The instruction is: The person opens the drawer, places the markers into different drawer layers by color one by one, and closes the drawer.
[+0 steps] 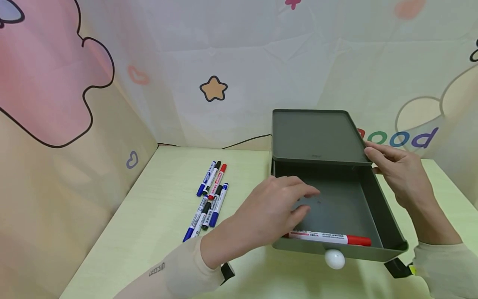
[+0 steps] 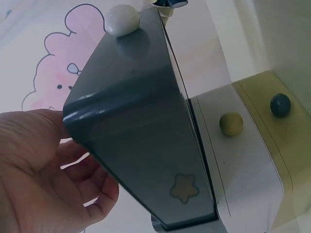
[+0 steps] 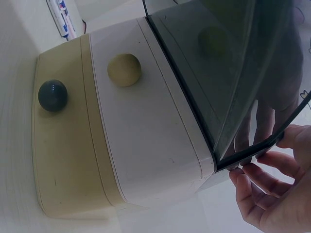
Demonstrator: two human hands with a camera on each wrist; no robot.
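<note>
A grey-green drawer (image 1: 336, 195) stands pulled out toward me from a desktop drawer box (image 1: 313, 135), and a white knob (image 1: 335, 259) sits on its front. Inside, along the front wall, lies a red whiteboard marker (image 1: 321, 237). Over the drawer's left side reaches my left hand (image 1: 269, 205), thumb and forefinger apart with nothing between them; it hides the marker's left end. At the box's right front corner, my right hand (image 1: 403, 172) holds the edge, thumb by the top and fingers curled at the side (image 3: 272, 179).
Several whiteboard markers (image 1: 210, 187) in blue, black and red lie in two groups on the table (image 1: 138, 232) left of the box. Below the grey-green drawer are a white drawer (image 3: 150, 126) and a yellow one (image 3: 68, 150). A printed cloth (image 1: 239, 50) hangs behind.
</note>
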